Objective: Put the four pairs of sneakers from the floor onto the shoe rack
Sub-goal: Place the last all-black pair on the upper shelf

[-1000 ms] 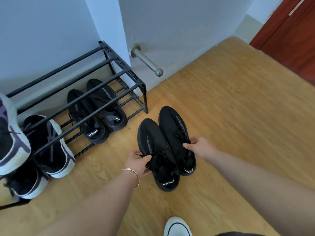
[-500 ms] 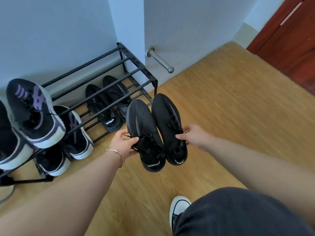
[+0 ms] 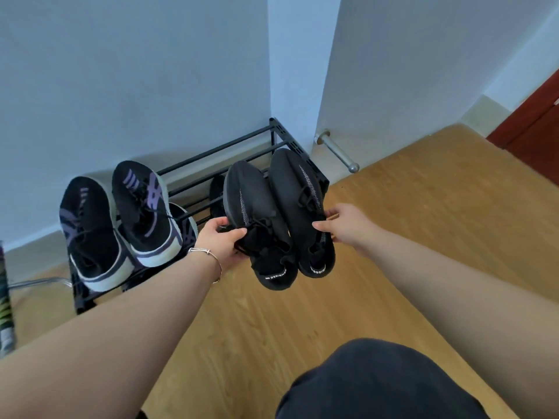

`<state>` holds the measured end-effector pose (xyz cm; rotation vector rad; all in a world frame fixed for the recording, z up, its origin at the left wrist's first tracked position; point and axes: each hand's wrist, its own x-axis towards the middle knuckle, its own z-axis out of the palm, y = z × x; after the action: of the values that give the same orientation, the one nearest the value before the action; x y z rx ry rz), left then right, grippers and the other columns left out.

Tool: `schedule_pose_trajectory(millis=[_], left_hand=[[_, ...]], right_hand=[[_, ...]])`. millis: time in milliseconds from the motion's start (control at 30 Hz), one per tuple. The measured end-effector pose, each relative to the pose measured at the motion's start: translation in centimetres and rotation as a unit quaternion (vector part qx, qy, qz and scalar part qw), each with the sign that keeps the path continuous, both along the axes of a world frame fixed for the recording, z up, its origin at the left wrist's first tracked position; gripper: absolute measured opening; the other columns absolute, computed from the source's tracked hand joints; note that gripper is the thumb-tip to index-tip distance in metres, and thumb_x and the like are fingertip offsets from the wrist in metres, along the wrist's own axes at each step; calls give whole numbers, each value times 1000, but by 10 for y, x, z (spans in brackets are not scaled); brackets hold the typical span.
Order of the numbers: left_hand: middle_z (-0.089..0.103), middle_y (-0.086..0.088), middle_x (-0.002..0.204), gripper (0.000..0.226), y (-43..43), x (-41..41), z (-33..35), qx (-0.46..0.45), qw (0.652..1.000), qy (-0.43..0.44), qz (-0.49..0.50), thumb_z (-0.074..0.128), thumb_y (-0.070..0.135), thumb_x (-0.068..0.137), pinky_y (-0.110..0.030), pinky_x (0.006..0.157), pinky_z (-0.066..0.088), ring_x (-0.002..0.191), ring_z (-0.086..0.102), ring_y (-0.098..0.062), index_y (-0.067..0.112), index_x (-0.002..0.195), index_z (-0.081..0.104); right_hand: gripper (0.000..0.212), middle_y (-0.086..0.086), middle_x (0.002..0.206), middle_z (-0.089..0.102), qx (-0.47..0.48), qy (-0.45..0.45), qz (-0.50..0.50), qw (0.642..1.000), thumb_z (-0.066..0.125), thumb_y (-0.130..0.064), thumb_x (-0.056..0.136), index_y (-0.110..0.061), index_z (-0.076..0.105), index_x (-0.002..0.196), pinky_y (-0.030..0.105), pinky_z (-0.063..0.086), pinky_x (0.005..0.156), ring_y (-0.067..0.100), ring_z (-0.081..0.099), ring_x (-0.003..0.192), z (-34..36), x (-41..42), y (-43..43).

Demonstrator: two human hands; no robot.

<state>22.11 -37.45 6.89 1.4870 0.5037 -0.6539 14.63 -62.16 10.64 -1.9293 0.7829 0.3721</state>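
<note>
The left hand [image 3: 222, 241] has its fingers wrapped around one black sneaker [image 3: 260, 225], and the right hand [image 3: 344, 226] pinches the other black sneaker [image 3: 302, 207] beside it. Both shoes hang in the air, toes over the black shoe rack [image 3: 242, 146]. Purple-striped sneakers [image 3: 121, 219] sit on the rack's top bars, above a wood floor [image 3: 423, 207] by pale blue walls [image 3: 136, 71].

Soft, even daylight fills a wide-angle view.
Walls [image 3: 121, 71] read pale blue without glare; edges bow outward, and near forearms [image 3: 90, 343] blur slightly.
</note>
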Motion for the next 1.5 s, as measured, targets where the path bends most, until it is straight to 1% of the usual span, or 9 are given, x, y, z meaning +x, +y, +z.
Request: schedule_pose_trajectory(millis=[167, 467, 633, 733, 833, 900, 1000, 1167, 1500], left_hand=[[69, -16, 126, 58, -7, 33, 13, 16, 999, -20, 40, 68, 0, 101, -54, 84, 64, 120, 70, -40, 10, 154, 48], [61, -24, 147, 58, -18, 66, 5, 40, 993, -7, 108, 66, 6, 104, -51, 88, 61, 134, 63, -47, 7, 159, 47], [69, -17, 125, 35, -14, 49, 8, 90, 991, -46, 83, 51, 24, 110, -49, 94, 63, 107, 70, -36, 5, 136, 63], [66, -4, 141, 58, -17, 22, 21, 245, 958, -142, -54, 53, 49, 105, -48, 113, 56, 123, 69, -28, 21, 156, 51], [45, 9, 159, 78, -23, -7, 22, 250, 941, -194, -119, 64, 51, 100, -34, 119, 45, 151, 47, -19, 23, 166, 33], [34, 3, 171, 97, -25, -19, 17, 252, 934, -209, -140, 74, 52, 93, -33, 125, 39, 157, 40, -18, 21, 170, 23], [22, 1, 177, 113, -30, -31, 12, 265, 931, -212, -136, 83, 46, 87, -28, 129, 29, 162, 31, -15, 17, 172, 13], [2, 0, 180, 125, -42, -51, 9, 301, 915, -216, -157, 86, 46, 85, -23, 131, 16, 168, 14, -14, 15, 171, 1], [10, -3, 179, 121, -42, -39, 5, 338, 896, -239, -160, 85, 45, 86, -31, 136, 20, 168, 14, -18, 14, 171, 5]], right_hand=[[11, 6, 95, 72, -19, -42, 13, 999, 75, -23, 87, -15, 69, 90, 49, 57, 91, 31, 70, 97, 11, 46, 4], [46, 13, 136, 62, 22, -57, -11, 998, 73, -23, 91, -6, 63, 133, 35, 43, 90, 33, 57, 126, 3, 101, -8], [35, 8, 127, 68, 81, -79, -25, 993, 72, -33, 91, -16, 69, 121, 36, 43, 85, 26, 60, 105, -4, 100, -6], [32, 8, 114, 74, 72, -86, -5, 994, 62, -56, 90, -28, 74, 99, 40, 51, 82, 30, 67, 97, -4, 84, -11], [41, 6, 109, 75, 82, -102, 32, 991, 52, -65, 90, -33, 74, 106, 49, 55, 93, 38, 68, 105, -7, 60, -20], [31, -1, 116, 73, 101, -134, 54, 984, 54, -48, 98, -33, 66, 123, 38, 56, 89, 26, 67, 108, -11, 46, -23], [49, -13, 132, 60, 107, -162, 102, 976, 64, -28, 96, -28, 49, 143, 12, 47, 82, 5, 58, 122, -21, 32, -26], [106, -19, 153, 35, -20, -131, 203, 970, 84, -43, 73, -33, 21, 159, 36, 36, 116, 4, 38, 139, -30, 25, -23], [98, -10, 150, 50, -121, -175, 199, 957, 85, -41, 70, -28, 35, 154, 44, 42, 113, 12, 46, 138, -37, 41, -21]])
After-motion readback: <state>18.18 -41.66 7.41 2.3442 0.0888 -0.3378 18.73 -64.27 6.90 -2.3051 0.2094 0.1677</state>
